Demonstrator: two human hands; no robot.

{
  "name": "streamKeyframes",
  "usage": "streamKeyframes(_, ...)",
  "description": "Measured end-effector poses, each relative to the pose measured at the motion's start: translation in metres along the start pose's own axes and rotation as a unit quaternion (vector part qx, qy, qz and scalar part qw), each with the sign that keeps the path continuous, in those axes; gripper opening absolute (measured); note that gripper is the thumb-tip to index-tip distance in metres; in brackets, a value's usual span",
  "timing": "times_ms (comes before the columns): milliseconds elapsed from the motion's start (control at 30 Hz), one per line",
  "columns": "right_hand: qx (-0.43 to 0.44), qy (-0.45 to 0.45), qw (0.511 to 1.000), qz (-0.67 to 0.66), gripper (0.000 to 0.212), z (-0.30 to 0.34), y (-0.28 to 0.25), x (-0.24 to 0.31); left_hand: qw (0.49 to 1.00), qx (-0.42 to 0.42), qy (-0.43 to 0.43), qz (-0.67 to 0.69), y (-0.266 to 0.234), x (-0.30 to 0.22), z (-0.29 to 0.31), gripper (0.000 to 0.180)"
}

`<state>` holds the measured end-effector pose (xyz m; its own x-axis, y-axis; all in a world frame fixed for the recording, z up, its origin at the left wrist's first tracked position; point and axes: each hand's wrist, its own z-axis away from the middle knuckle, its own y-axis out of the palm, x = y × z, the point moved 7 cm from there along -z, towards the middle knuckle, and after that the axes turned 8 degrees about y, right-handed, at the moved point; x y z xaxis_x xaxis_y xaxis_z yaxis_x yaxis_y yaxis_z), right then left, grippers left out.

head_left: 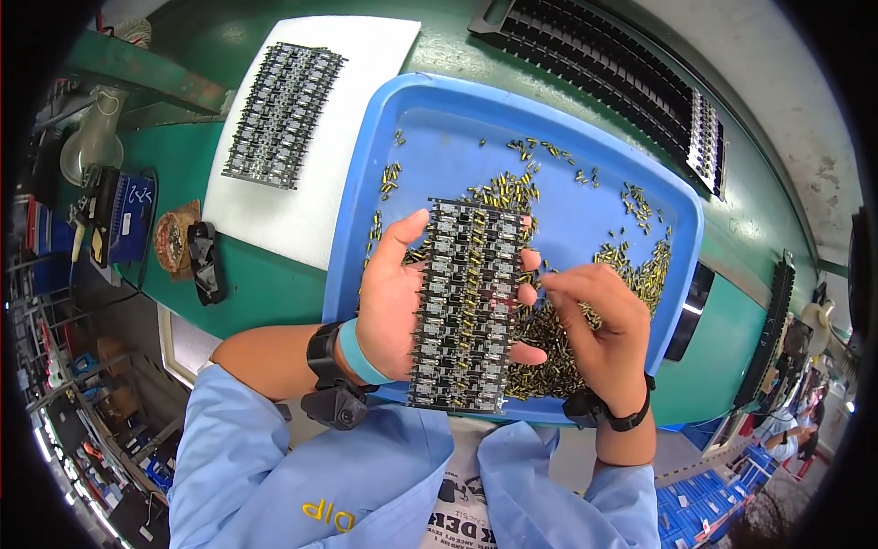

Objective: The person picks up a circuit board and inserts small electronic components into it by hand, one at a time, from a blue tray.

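My left hand (388, 306) supports a panel of small circuit boards (457, 306) from beneath, thumb along the left edge and fingertips showing past the right edge. Down the panel's middle runs a column of yellowish parts, some leaning. My right hand (605, 325) is just right of the panel, thumb and forefinger pinched together; whatever is between them is too small to make out. Below both hands lies a blue plastic tray (439, 137) with many loose small black-and-yellow cylindrical components (631, 265), heaped thickest at its near right.
Another circuit board panel (285, 114) lies on a white foam sheet (361, 146) at left. Black slotted racks (594, 64) stand along the back right. A round brown object (176, 240) and a black item (207, 261) sit on the green bench at left.
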<state>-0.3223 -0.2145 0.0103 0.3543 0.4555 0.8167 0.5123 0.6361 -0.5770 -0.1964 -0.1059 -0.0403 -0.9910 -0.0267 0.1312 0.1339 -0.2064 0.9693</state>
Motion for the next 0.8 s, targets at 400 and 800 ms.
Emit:
streamKeyframes(400,-0.026,0.15,0.944,-0.292,0.014,0.008,-0.002,-0.02,1.0,0.002,-0.002,-0.001,0.001,0.007,-0.002,0.077)
streamKeyframes(800,-0.029,0.134,0.932,-0.334,0.009,0.015,0.0,-0.017,0.997,-0.036,0.009,-0.061,-0.008,0.007,-0.001,0.086)
